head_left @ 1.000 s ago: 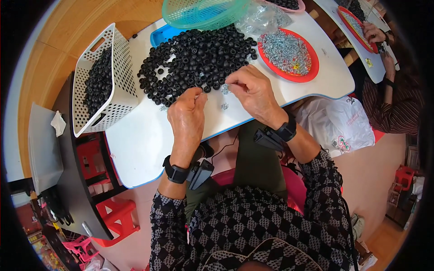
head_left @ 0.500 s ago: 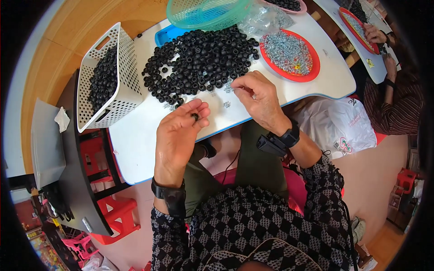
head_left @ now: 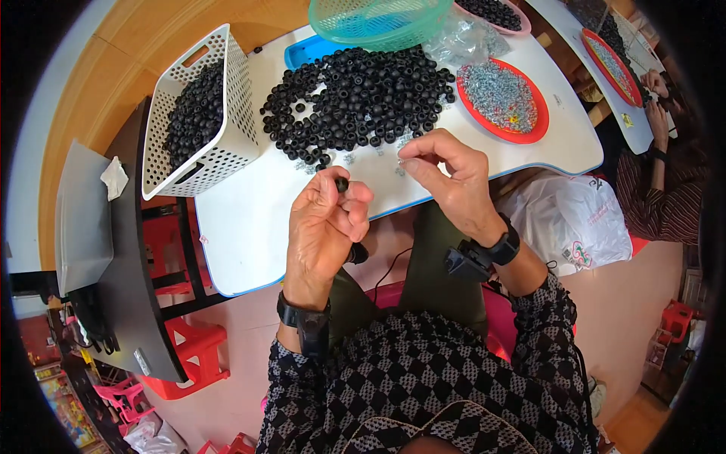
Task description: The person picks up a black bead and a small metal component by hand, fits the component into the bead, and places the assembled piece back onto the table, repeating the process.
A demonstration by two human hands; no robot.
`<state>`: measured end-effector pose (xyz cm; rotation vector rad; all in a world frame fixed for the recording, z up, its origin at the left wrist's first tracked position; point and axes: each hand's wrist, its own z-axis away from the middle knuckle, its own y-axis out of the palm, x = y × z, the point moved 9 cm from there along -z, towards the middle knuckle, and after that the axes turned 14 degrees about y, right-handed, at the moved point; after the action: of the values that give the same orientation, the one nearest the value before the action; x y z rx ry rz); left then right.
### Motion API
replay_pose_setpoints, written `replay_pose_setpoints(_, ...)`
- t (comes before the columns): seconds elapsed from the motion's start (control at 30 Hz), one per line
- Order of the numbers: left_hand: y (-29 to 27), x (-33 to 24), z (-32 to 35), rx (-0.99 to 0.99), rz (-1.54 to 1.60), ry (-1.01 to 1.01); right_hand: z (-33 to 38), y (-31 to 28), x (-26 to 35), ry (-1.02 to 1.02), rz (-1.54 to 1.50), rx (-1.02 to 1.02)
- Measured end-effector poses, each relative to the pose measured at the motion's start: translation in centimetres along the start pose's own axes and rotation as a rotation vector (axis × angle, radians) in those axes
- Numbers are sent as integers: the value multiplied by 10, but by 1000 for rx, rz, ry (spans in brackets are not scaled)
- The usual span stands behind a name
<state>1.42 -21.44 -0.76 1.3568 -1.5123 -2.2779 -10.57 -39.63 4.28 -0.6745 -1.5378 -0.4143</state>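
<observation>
My left hand [head_left: 321, 234] is closed, its thumb and fingertips gripping a small black round cap [head_left: 342, 184] with a hollow in it. To its right, my right hand [head_left: 457, 181] pinches a tiny shiny piece [head_left: 401, 160] between thumb and forefinger, above the table's front part. Just beyond both hands a large heap of black caps [head_left: 363, 91] spreads over the white table [head_left: 242, 250]. A few small clear or silvery pieces [head_left: 349, 159] lie along the heap's near edge. Many more of them fill a red plate [head_left: 540, 121] at the right.
At the left stands a white perforated basket [head_left: 240, 121] of black caps. A green basket [head_left: 378, 30], a blue tray [head_left: 299, 54] and a clear plastic bag [head_left: 461, 41] are at the back. A white bag [head_left: 575, 219] sits beyond the table's right edge; another person's hands [head_left: 658, 106] work there.
My left hand has turned its fingers inward, raising the black cap to its fingertips. My right hand has drawn back from the heap with the tiny piece. The view has shifted slightly.
</observation>
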Motion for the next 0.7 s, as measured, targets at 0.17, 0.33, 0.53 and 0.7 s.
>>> replay_pose_setpoints(0.17,-10,9,3,63,203,-67,8,20,17,-11,-29,71)
replay_pose_setpoints(0.33,-5,6,7,-13,97,-32,14,30,23,0,-43,101)
replay_pose_setpoints(0.53,-17,7,8,-28,26,-14,18,36,18,16,-53,135)
replay_pose_setpoints(0.7,-14,10,10,51,177,-19,21,38,22,-9,-60,134)
